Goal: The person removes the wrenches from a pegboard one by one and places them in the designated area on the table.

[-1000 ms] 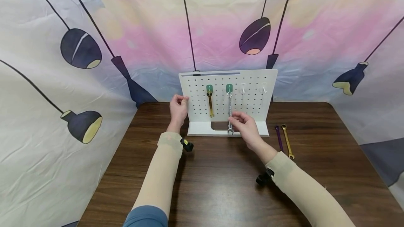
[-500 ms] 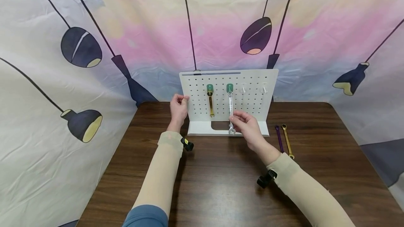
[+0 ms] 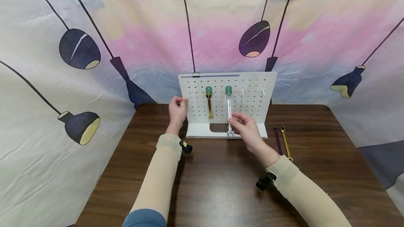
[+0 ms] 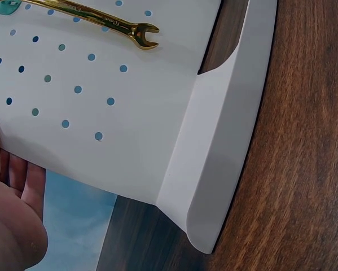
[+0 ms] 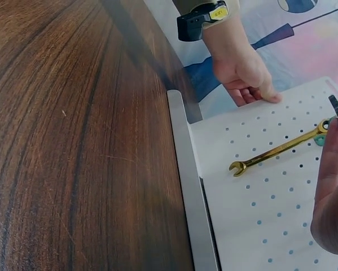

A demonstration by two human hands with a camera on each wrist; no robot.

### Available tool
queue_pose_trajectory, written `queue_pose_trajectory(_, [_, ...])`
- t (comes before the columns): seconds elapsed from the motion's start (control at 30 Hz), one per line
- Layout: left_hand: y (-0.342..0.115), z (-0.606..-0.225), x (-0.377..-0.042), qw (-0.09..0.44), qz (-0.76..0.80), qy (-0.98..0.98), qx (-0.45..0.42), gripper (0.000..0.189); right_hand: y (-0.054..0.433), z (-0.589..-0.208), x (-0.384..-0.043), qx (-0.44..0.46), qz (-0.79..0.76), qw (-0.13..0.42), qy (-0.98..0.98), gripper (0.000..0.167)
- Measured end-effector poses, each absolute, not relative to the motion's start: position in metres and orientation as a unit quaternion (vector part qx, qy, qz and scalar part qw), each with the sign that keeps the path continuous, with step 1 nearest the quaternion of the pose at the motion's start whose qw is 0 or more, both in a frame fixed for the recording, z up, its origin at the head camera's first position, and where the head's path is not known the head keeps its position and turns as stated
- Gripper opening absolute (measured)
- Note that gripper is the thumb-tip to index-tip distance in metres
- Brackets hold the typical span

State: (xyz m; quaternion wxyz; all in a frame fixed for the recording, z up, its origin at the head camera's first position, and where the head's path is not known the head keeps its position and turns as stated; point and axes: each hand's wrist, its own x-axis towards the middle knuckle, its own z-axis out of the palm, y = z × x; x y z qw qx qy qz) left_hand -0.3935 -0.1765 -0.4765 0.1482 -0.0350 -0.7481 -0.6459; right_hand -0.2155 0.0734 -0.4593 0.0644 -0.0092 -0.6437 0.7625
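Note:
A silver combination wrench (image 3: 229, 109) hangs upright from a green-tipped hook (image 3: 228, 90) on the white pegboard (image 3: 195, 110). My right hand (image 3: 247, 130) pinches its lower shaft between thumb and fingers, with the open end pointing down below. At the board's left edge, my left hand (image 3: 177, 111) grips the panel, thumb towards the front and fingers behind, as the left wrist view also shows. Left of the silver wrench, a gold wrench (image 3: 209, 108) hangs from another green-tipped hook (image 3: 208, 91). In the right wrist view, only part of my right hand (image 5: 331, 212) shows.
Two clear hooks, a left one (image 3: 242, 91) and a right one (image 3: 263, 91), stick out of the board's right half. A purple wrench (image 3: 277, 141) and a gold wrench (image 3: 286, 144) lie on the brown table (image 3: 214, 185) to the right. A patterned cloth (image 3: 151, 45) hangs behind.
The head view has shifted slightly. Both hands keep their hold, and the silver wrench stays on its hook with barely any movement.

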Motion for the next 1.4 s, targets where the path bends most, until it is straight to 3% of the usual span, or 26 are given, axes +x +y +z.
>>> queue_pose_trajectory(0.63, [-0.186, -0.481, -0.387, 0.138, -0.638, -0.756, -0.043, 0.023, 0.071, -0.466, -0.206, 0.000, 0.726, 0.084, -0.682, 0.041])
queue_pose_trajectory(0.8, [-0.186, -0.479, -0.389, 0.132, -0.653, -0.742, -0.074, 0.020, 0.086, -0.468, -0.198, 0.002, 0.700, 0.099, -0.707, 0.040])
queue_pose_trajectory(1.03, [-0.193, -0.484, -0.382, 0.115, -0.646, -0.752, -0.066, 0.012, 0.104, -0.489, -0.181, -0.021, 0.689, 0.076, -0.721, 0.041])
queue_pose_trajectory(1.4, [-0.193, -0.472, -0.385, 0.103, -0.676, -0.724, -0.088, 0.025, 0.151, -0.500, -0.160, -0.028, 0.666, 0.106, -0.737, 0.040])
